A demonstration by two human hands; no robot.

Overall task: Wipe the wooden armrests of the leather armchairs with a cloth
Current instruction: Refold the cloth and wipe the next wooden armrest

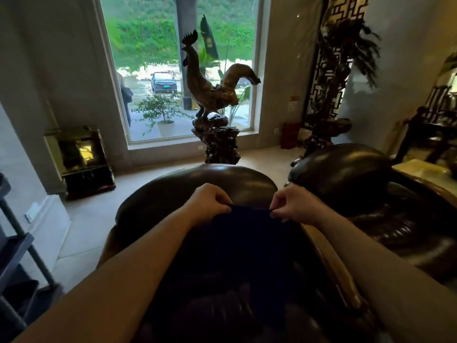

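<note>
My forearms reach out over the near leather armchair. My left hand and right hand each pinch a top corner of the dark blue cloth, stretched between them above the seat. A wooden armrest runs beside my right arm.

No text could be read. A red and yellow notice was seen on the wall beside the window, its writing too small and blurred.
</note>
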